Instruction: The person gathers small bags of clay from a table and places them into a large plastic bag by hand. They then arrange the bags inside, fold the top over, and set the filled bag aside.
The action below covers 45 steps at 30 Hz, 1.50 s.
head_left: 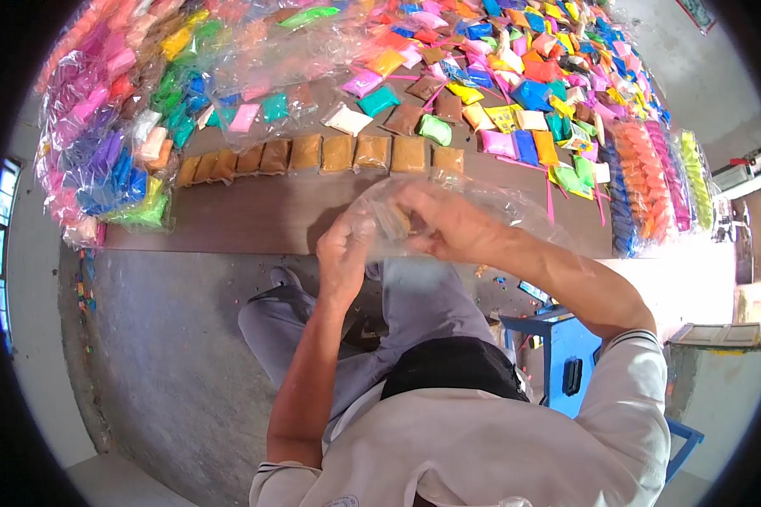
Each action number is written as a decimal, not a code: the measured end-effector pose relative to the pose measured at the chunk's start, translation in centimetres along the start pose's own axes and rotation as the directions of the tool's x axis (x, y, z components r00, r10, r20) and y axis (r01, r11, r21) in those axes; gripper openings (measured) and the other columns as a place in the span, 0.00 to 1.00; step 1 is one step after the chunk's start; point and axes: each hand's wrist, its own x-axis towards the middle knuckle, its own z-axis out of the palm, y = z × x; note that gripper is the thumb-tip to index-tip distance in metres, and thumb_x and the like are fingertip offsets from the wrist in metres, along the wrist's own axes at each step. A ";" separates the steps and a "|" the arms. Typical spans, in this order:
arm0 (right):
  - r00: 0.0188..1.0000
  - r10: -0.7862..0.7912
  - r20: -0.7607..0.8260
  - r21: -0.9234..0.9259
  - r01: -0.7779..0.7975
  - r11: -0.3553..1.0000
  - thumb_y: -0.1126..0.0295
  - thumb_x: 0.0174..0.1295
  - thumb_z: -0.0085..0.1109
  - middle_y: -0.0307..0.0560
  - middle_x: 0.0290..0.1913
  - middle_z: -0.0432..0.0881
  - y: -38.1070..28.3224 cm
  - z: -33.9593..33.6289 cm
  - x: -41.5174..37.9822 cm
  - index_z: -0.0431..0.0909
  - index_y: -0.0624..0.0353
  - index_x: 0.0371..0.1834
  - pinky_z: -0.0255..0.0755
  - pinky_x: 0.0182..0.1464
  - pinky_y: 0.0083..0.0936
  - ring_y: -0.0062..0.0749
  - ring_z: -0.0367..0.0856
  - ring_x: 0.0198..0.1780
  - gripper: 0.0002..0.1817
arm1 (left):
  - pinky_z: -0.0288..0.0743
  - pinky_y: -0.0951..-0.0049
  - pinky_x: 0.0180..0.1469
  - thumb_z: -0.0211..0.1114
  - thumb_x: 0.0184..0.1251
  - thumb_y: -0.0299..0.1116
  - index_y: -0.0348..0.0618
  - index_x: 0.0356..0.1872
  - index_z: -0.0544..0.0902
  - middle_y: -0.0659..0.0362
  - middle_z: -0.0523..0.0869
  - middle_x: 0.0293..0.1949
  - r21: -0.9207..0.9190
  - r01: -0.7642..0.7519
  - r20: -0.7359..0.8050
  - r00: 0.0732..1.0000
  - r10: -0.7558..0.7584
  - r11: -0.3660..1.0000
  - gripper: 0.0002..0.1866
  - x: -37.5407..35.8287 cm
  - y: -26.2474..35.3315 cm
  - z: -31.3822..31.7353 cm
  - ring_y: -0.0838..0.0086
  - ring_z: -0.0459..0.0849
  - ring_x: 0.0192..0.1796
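A clear plastic bag (524, 207) stretches between my two hands at the table's front edge. My left hand (345, 247) is closed, its fingers pinching one end of the bag. My right hand (448, 221) is curled at the bag, with thumb and fingers bent around it; plastic spreads behind the wrist. Something tan shows through the film between the hands, blurred, and I cannot make out whether it is a packet. Just beyond lies a row of tan and brown packets (338, 154), side by side along the table.
Many loose coloured packets (524, 93) cover the back and right of the brown table (228, 221). Filled clear bags (101, 144) are heaped at the left. Long bags of orange packets (643, 182) stand at the right edge. A blue stool (566, 363) is beside my legs.
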 end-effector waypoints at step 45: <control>0.877 0.384 0.290 0.832 -0.429 0.351 0.63 0.77 0.48 0.46 0.38 0.82 -7.5 -4.2 -14.6 0.76 0.67 0.46 0.74 0.36 0.21 0.22 0.82 0.34 0.15 | 0.73 0.76 0.54 0.60 0.74 0.31 0.32 0.51 0.83 0.59 0.84 0.49 0.116 -0.031 -0.062 0.997 0.039 0.993 0.13 -0.6 -1.7 -0.2 0.78 0.79 0.50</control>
